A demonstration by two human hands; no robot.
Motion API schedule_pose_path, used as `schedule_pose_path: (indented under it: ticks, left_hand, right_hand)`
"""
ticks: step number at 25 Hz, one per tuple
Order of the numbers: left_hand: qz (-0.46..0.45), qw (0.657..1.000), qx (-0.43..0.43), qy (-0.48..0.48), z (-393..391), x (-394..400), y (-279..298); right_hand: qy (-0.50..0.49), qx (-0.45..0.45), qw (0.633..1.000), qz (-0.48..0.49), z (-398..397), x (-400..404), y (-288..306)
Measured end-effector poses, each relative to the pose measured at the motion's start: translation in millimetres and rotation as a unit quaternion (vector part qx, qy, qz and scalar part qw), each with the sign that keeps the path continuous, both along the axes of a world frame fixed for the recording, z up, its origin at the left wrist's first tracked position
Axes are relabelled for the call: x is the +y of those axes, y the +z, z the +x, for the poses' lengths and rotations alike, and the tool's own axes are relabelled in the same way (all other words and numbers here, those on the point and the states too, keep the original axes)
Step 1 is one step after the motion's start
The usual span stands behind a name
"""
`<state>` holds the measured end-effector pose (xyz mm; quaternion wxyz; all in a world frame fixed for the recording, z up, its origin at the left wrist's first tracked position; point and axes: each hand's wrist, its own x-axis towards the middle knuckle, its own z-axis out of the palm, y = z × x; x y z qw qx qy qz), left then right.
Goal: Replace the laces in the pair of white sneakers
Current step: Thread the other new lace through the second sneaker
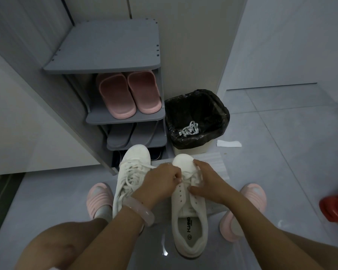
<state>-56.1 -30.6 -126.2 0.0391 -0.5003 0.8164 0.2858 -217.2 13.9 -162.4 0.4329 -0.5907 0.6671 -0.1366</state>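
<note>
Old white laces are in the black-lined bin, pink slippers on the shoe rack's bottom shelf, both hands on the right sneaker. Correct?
One error: the head view shows the pink slippers on the shelf just under the shoe rack's top board, not the bottom shelf. The rest holds: white laces lie in the black-lined bin, and left hand and right hand are on the right sneaker.

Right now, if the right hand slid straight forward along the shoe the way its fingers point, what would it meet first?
Probably the rounded white toe cap of the half-laced white sneaker; the right hand already rests there. Beyond stands the black-lined bin.
</note>
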Motion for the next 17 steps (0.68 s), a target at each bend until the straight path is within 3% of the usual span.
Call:
schedule_pose_path:
  ticks: [4,7,10,13,17]
  left_hand:
    - [0.036,0.997,0.065,0.002,35,-23,55]
    - [0.080,0.995,0.056,-0.013,55,-28,77]
    - [0.119,0.993,0.008,-0.024,48,-20,64]
    - [0.128,0.991,-0.030,-0.031,35,-15,46]
    - [0.080,0.996,-0.025,0.009,11,-4,11]
  right_hand:
    - [-0.013,0.003,1.000,-0.001,3,-2,-3]
    - [-0.047,0.006,0.999,-0.025,4,-1,-4]
    - [-0.088,0.053,0.991,-0.086,-2,1,0]
    - [-0.054,0.072,0.991,-0.101,-1,3,2]
    - [-0.038,0.016,0.993,-0.108,4,3,0]
